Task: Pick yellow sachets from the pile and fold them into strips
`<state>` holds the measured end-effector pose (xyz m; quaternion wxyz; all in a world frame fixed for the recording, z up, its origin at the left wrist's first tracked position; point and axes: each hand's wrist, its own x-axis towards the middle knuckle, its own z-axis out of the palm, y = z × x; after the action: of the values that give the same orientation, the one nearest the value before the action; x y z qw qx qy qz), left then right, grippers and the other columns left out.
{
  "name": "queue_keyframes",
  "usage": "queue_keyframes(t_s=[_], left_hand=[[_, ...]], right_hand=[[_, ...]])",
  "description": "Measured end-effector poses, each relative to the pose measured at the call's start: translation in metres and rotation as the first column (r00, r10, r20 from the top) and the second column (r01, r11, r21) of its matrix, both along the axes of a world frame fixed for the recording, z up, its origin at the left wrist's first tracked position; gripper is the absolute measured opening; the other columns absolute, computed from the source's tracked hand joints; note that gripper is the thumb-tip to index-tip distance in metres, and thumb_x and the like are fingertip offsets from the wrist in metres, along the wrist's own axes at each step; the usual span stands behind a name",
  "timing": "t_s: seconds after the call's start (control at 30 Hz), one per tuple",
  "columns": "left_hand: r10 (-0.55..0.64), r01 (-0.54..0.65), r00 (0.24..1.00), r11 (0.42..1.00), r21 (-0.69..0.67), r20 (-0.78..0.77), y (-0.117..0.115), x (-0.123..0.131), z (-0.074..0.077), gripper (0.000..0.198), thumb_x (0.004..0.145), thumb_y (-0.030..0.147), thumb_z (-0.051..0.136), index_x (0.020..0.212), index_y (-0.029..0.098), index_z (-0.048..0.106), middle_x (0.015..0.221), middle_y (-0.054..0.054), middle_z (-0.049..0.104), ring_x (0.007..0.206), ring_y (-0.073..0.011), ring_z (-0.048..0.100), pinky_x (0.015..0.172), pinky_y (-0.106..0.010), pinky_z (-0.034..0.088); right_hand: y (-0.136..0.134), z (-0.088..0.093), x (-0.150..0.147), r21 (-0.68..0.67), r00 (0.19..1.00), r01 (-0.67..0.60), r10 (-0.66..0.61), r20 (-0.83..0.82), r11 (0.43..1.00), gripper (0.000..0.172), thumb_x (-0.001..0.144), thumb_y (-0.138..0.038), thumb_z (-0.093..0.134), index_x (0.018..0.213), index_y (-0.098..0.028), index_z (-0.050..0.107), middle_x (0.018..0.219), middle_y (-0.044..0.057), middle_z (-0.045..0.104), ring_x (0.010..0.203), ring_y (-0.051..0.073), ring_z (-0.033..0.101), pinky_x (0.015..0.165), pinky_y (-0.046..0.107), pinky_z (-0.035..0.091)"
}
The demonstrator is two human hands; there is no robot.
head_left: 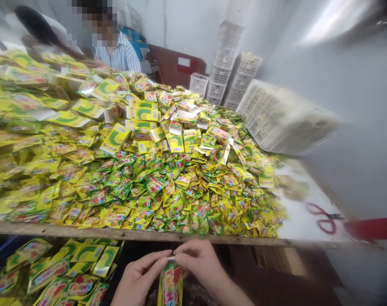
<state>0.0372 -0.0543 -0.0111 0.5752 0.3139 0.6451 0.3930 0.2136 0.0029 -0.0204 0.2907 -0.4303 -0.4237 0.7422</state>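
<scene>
Both hands meet at the bottom centre, below the table's front edge. My left hand (pixel 139 274) and my right hand (pixel 201 263) pinch the top of one yellow-green sachet (pixel 170 284), which hangs upright between them with red lettering on it. Just beyond, a large heap of the same small sachets (pixel 155 187) covers the table (pixel 303 221). Flat yellow-green cartons (pixel 145 112) lie on the heap further back.
A blue bin (pixel 4 250) at lower left holds flat cartons (pixel 91 255). Red-handled scissors (pixel 323 217) lie on the bare right end of the table. White plastic crates (pixel 225 68) stack against the back wall. Another person (pixel 117 46) sits across the table.
</scene>
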Motion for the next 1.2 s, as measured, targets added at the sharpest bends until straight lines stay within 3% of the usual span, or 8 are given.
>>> queue_keyframes(t_s=[0.13, 0.23, 0.4, 0.6, 0.87, 1.0, 1.2], left_hand=[[-0.051, 0.052, 0.999, 0.998, 0.042, -0.018, 0.002, 0.001, -0.002, 0.031, 0.076, 0.042, 0.073, 0.102, 0.027, 0.078, 0.096, -0.003, 0.078, 0.095, -0.0270, 0.070, 0.085, -0.032, 0.055], [-0.138, 0.156, 0.984, 0.975, 0.159, -0.117, 0.001, 0.000, -0.003, 0.023, 0.080, 0.038, 0.070, 0.100, 0.029, 0.079, 0.090, -0.003, 0.077, 0.087, -0.0238, 0.070, 0.078, -0.028, 0.055], [-0.230, 0.295, 0.945, 0.908, 0.298, -0.233, -0.012, -0.005, -0.010, 0.024, 0.083, 0.031, 0.068, 0.105, 0.034, 0.077, 0.098, -0.005, 0.076, 0.093, -0.0244, 0.069, 0.084, -0.030, 0.054], [-0.176, 0.216, 0.971, 0.936, 0.278, -0.160, -0.014, 0.001, -0.018, 0.021, 0.084, 0.034, 0.067, 0.101, 0.030, 0.078, 0.095, -0.006, 0.075, 0.089, -0.0236, 0.069, 0.078, -0.029, 0.053], [-0.163, 0.166, 0.986, 0.947, 0.276, -0.034, -0.013, 0.001, -0.020, 0.020, 0.083, 0.033, 0.069, 0.100, 0.026, 0.075, 0.091, -0.004, 0.071, 0.087, -0.0210, 0.066, 0.078, -0.027, 0.051], [-0.156, 0.141, 0.987, 0.963, 0.229, 0.048, -0.015, 0.003, -0.019, 0.016, 0.084, 0.033, 0.067, 0.097, 0.025, 0.072, 0.088, -0.001, 0.070, 0.085, -0.0198, 0.065, 0.076, -0.026, 0.051], [-0.157, 0.159, 0.987, 0.962, 0.223, -0.024, -0.023, -0.001, -0.028, 0.025, 0.083, 0.034, 0.068, 0.108, 0.031, 0.074, 0.106, -0.004, 0.074, 0.100, -0.0238, 0.067, 0.088, -0.029, 0.051]], right_hand=[[0.001, -0.003, -0.003, -0.059, 1.000, 0.011, -0.012, -0.012, 0.998, 0.033, 0.061, -0.043, 0.084, 0.071, -0.014, 0.072, 0.058, 0.000, 0.063, 0.048, 0.011, 0.054, 0.045, 0.022, 0.045], [-0.003, -0.004, -0.001, -0.046, 1.000, 0.019, -0.019, -0.016, 0.999, 0.033, 0.062, -0.043, 0.084, 0.070, -0.014, 0.071, 0.059, 0.001, 0.064, 0.048, 0.012, 0.055, 0.046, 0.023, 0.045], [-0.014, -0.006, 0.010, 0.191, 0.999, 0.019, -0.025, 0.027, 0.981, 0.022, 0.068, -0.035, 0.082, 0.073, -0.016, 0.073, 0.075, 0.003, 0.068, 0.069, 0.016, 0.063, 0.063, 0.025, 0.048], [-0.007, -0.005, 0.009, 0.028, 0.998, -0.034, 0.033, 0.056, 0.999, 0.027, 0.068, -0.038, 0.081, 0.069, -0.015, 0.067, 0.056, -0.001, 0.063, 0.044, 0.011, 0.053, 0.043, 0.020, 0.040], [0.012, -0.003, -0.003, -0.034, 0.985, -0.127, 0.130, 0.112, 0.991, 0.035, 0.057, -0.041, 0.085, 0.061, -0.013, 0.065, 0.048, 0.000, 0.061, 0.036, 0.011, 0.051, 0.036, 0.021, 0.040], [0.011, 0.001, -0.006, -0.010, 0.981, -0.165, 0.165, 0.101, 0.986, 0.031, 0.061, -0.039, 0.084, 0.062, -0.014, 0.066, 0.052, -0.001, 0.061, 0.039, 0.011, 0.054, 0.039, 0.021, 0.043], [-0.007, -0.007, 0.001, 0.079, 0.994, -0.085, 0.079, 0.075, 0.993, 0.029, 0.061, -0.038, 0.086, 0.073, -0.017, 0.069, 0.069, 0.000, 0.065, 0.058, 0.015, 0.061, 0.053, 0.024, 0.049]])
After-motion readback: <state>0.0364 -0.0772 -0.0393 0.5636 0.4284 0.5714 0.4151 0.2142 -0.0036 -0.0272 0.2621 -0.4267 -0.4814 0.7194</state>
